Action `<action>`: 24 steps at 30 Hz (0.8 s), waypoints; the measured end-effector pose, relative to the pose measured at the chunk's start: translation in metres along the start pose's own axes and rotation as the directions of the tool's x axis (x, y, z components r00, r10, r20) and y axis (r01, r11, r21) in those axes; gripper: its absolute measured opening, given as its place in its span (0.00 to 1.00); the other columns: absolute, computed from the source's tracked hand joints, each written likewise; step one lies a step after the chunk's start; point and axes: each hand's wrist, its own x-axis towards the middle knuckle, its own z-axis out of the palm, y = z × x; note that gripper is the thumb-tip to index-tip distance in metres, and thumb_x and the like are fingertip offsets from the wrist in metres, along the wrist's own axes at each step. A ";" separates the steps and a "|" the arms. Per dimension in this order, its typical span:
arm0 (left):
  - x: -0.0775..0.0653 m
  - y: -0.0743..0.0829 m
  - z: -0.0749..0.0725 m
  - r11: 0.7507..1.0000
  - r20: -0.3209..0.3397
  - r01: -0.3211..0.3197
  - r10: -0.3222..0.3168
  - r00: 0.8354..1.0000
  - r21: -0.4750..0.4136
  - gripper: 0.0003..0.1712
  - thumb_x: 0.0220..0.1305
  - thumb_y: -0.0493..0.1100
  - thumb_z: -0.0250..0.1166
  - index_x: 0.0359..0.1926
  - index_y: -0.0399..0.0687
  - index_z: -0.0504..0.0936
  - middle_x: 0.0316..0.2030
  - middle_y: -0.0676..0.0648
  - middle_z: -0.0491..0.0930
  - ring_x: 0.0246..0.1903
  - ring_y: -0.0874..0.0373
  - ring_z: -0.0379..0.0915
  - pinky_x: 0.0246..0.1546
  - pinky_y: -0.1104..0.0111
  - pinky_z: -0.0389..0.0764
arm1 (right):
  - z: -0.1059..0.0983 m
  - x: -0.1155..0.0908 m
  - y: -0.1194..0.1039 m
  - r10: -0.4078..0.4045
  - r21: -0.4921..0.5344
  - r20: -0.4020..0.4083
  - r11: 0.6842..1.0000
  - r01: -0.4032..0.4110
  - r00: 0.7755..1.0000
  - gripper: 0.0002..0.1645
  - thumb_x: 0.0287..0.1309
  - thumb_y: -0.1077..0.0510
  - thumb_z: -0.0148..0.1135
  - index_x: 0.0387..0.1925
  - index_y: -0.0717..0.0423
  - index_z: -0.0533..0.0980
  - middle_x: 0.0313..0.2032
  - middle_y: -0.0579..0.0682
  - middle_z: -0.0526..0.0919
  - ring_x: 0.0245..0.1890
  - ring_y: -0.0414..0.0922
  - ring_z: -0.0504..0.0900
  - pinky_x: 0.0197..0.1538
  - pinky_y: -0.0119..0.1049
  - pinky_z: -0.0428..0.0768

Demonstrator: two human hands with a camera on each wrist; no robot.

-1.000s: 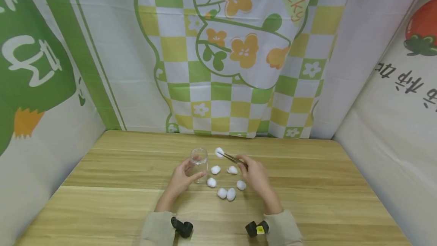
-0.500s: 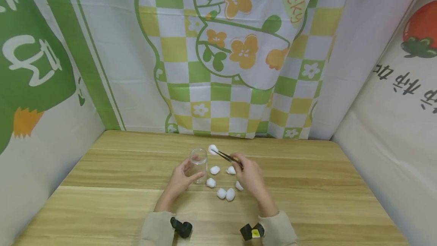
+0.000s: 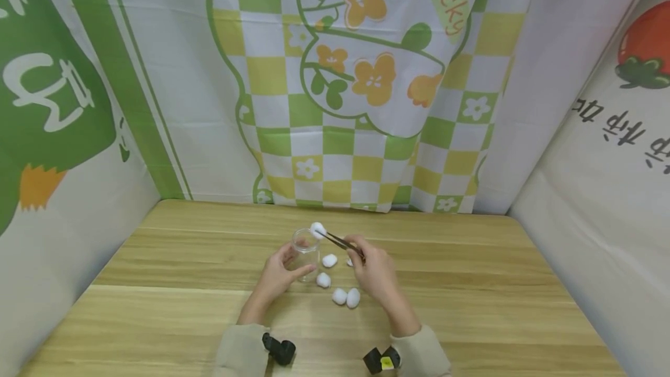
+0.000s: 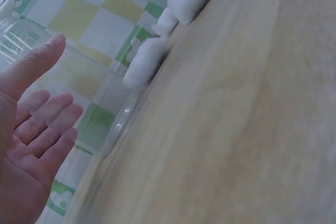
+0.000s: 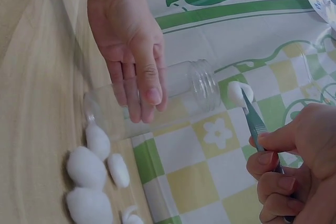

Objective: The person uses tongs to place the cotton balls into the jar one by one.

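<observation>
Ball [image 3: 317,230], white and likely cotton, is pinched between the 2 tips of the tweezers [image 3: 340,242], just above the mouth of the clear jar [image 3: 306,258], by its right edge. The right hand [image 3: 374,271] grips the tweezers back from the tips, probably so the fingers do not crowd the opening. The left hand [image 3: 279,276] grasps the jar, thumb on the near side and fingers behind, likely to steady it; the jar stands upright on the table [image 3: 471,290], its open mouth facing up. To the jar's right lie 5 loose balls [image 3: 339,296], 1 partly hidden by the right hand in the head view, grouped seemingly for a short reach.
</observation>
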 end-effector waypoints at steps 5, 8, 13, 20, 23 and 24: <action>0.000 -0.001 0.000 1.000 0.005 0.023 -0.023 1.000 0.004 0.37 0.53 0.45 0.73 0.64 0.44 0.70 0.65 0.38 0.72 0.68 0.41 0.65 0.72 0.52 0.65 | 0.005 -0.002 -0.003 -0.010 0.022 0.028 1.000 0.009 1.000 0.13 0.62 0.61 0.59 0.49 0.54 0.79 0.20 0.48 0.79 0.16 0.32 0.63 0.18 0.22 0.61; -0.001 0.000 -0.001 0.999 0.001 0.042 -0.042 0.999 0.011 0.40 0.54 0.47 0.73 0.66 0.43 0.68 0.66 0.35 0.68 0.68 0.38 0.64 0.71 0.50 0.66 | 0.008 -0.003 -0.004 -0.017 0.025 0.042 1.000 0.016 0.999 0.13 0.63 0.60 0.58 0.50 0.54 0.78 0.20 0.48 0.79 0.16 0.32 0.63 0.17 0.22 0.61; -0.001 0.000 0.000 0.999 0.004 0.048 -0.048 0.999 0.007 0.42 0.54 0.47 0.73 0.67 0.42 0.66 0.68 0.34 0.66 0.69 0.37 0.62 0.71 0.49 0.65 | 0.012 -0.004 -0.005 -0.030 -0.012 0.001 0.999 0.030 1.000 0.13 0.61 0.61 0.60 0.48 0.51 0.79 0.20 0.48 0.81 0.16 0.32 0.63 0.18 0.22 0.60; -0.001 0.000 0.000 0.999 -0.003 0.038 -0.038 0.999 0.005 0.39 0.54 0.45 0.73 0.65 0.42 0.68 0.66 0.34 0.68 0.68 0.37 0.63 0.71 0.50 0.66 | 0.013 -0.004 -0.004 -0.027 -0.016 0.016 1.000 0.027 1.000 0.12 0.61 0.61 0.61 0.47 0.52 0.79 0.23 0.49 0.85 0.19 0.34 0.72 0.20 0.23 0.64; -0.001 0.001 0.000 1.000 -0.005 0.020 -0.019 1.000 0.003 0.36 0.54 0.44 0.72 0.63 0.43 0.71 0.65 0.35 0.70 0.68 0.38 0.64 0.71 0.51 0.66 | 0.012 -0.004 -0.004 -0.026 0.005 0.039 1.000 0.025 0.999 0.12 0.61 0.61 0.60 0.47 0.54 0.79 0.26 0.50 0.87 0.22 0.37 0.78 0.23 0.23 0.69; -0.001 0.002 0.000 1.000 -0.005 0.012 -0.012 1.000 0.004 0.35 0.54 0.43 0.72 0.62 0.43 0.71 0.65 0.35 0.70 0.67 0.39 0.65 0.71 0.51 0.66 | 0.011 -0.004 -0.005 -0.025 0.015 0.046 1.000 0.025 0.999 0.12 0.61 0.61 0.60 0.47 0.55 0.79 0.27 0.51 0.87 0.23 0.38 0.79 0.23 0.23 0.70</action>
